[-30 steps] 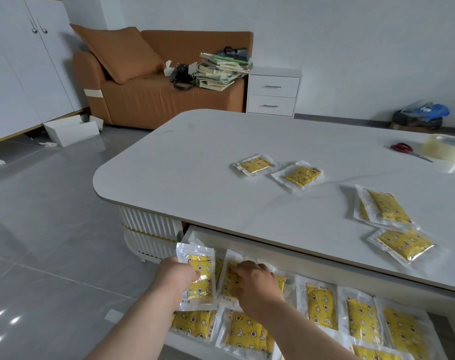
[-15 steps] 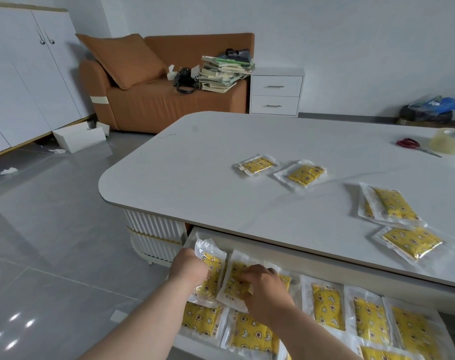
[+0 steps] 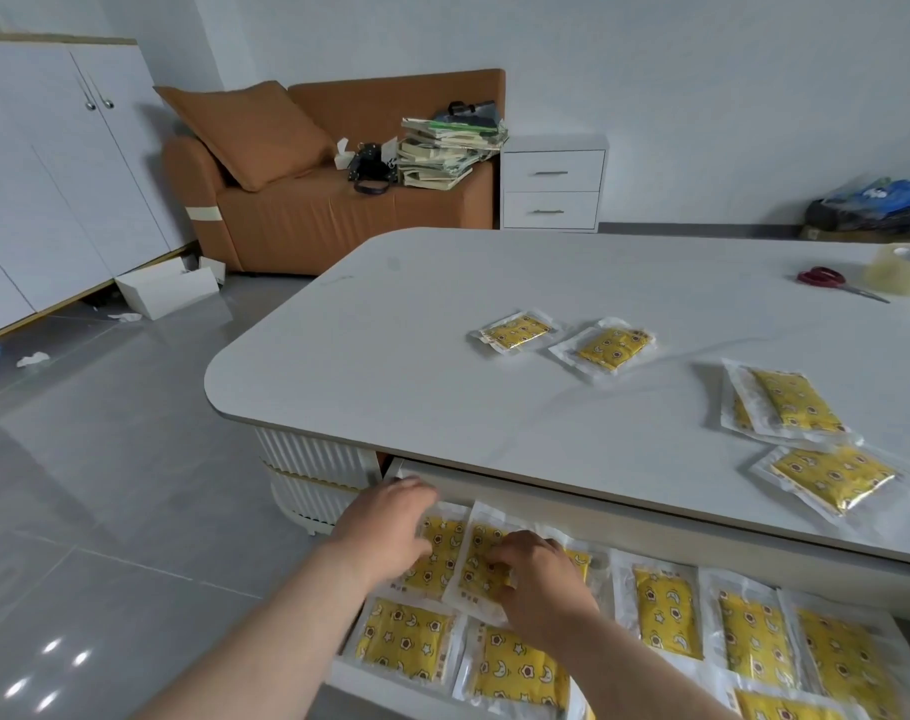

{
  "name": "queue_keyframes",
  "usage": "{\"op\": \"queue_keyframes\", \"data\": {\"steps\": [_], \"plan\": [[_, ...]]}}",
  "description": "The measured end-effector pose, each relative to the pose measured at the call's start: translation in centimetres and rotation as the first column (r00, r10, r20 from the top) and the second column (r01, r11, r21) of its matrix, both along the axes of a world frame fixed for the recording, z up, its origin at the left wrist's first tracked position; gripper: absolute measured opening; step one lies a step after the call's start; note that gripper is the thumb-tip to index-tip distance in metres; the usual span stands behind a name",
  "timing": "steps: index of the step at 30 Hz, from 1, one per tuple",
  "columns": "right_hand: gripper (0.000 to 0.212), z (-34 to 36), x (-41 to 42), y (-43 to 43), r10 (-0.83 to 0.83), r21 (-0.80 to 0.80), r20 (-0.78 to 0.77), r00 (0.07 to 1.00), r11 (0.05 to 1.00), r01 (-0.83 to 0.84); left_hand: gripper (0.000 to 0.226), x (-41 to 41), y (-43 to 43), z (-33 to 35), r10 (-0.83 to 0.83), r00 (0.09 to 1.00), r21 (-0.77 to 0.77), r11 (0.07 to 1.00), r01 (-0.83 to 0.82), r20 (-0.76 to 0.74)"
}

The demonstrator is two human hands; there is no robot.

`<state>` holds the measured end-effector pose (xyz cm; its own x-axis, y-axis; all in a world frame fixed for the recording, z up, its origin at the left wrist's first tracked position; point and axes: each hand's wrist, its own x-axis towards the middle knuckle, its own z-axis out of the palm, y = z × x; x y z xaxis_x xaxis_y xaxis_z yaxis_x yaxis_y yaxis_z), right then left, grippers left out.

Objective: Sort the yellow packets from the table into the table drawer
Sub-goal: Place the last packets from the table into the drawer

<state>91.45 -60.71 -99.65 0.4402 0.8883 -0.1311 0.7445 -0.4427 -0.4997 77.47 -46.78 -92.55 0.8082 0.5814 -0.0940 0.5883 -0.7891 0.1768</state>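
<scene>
The open table drawer (image 3: 650, 532) under the white table's (image 3: 442, 387) near edge holds several yellow packets in clear wrap. My left hand (image 3: 385, 532) lies with fingers stretched over a yellow packet (image 3: 442, 553) that rests flat in the drawer's far left corner. My right hand (image 3: 538, 579) pinches the neighbouring packet (image 3: 479, 553) with curled fingers; this packet overlaps the ones around it. On the tabletop lie more yellow packets: one (image 3: 518, 332), another (image 3: 611, 348), a stacked pair (image 3: 790, 402) and one near the edge (image 3: 832, 478).
Red scissors (image 3: 827, 280) and a roll of clear tape (image 3: 905, 270) sit at the table's far right. An orange sofa (image 3: 338, 210) with a pile of books (image 3: 447, 148), a white nightstand (image 3: 551, 184) and a white box (image 3: 167, 285) on the floor stand beyond.
My left hand has lowered the packet it held upright and laid it flat in the drawer's left corner. My right hand stays on the neighbouring packet.
</scene>
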Motion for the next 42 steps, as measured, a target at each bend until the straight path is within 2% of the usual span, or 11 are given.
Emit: {"op": "queue_keyframes", "data": {"steps": [2,4,7,10,18,26,33,38,42], "plan": [[0.048,0.0,0.0,0.0,0.002,0.008,-0.005,1.000,1.000,-0.001,0.074,-1.0,0.7,-0.2,-0.172,0.963,0.014,0.984,0.179,-0.210],[0.049,0.0,-0.1,-0.1,0.002,0.013,-0.013,1.000,1.000,-0.002,0.090,-1.4,1.6,-0.9,-0.216,0.923,0.027,0.971,0.237,-0.318],[0.049,0.1,0.0,-0.1,-0.001,0.022,-0.016,1.000,1.000,0.001,0.108,-1.2,2.8,-1.6,-0.233,0.908,0.040,0.964,0.263,-0.347],[0.051,0.1,0.1,-0.2,-0.023,0.031,-0.040,0.999,0.999,0.025,0.116,-0.9,2.9,-1.9,-0.208,0.913,0.003,0.975,0.224,-0.350],[0.060,0.3,0.1,-0.1,-0.064,-0.002,-0.096,0.993,0.998,0.064,0.111,-0.7,3.0,-2.7,-0.177,0.934,0.019,0.981,0.192,-0.309],[0.056,0.4,0.0,0.0,-0.068,0.011,-0.049,0.996,0.998,0.069,0.104,-0.8,3.0,-3.0,-0.170,0.934,0.011,0.983,0.182,-0.316],[0.056,0.7,-0.1,0.0,0.004,-0.055,0.030,1.000,0.998,-0.002,0.097,-0.8,2.8,-2.8,-0.177,0.932,0.011,0.982,0.190,-0.315],[0.057,1.1,-0.2,0.0,-0.040,-0.055,0.054,0.998,0.998,0.043,0.092,-0.9,3.0,-3.1,-0.177,0.941,0.030,0.981,0.193,-0.290],[0.061,1.3,-0.3,0.0,-0.042,-0.079,0.071,0.997,0.996,0.048,0.095,-0.8,3.3,-3.5,-0.199,0.922,0.068,0.970,0.233,-0.332]]}}
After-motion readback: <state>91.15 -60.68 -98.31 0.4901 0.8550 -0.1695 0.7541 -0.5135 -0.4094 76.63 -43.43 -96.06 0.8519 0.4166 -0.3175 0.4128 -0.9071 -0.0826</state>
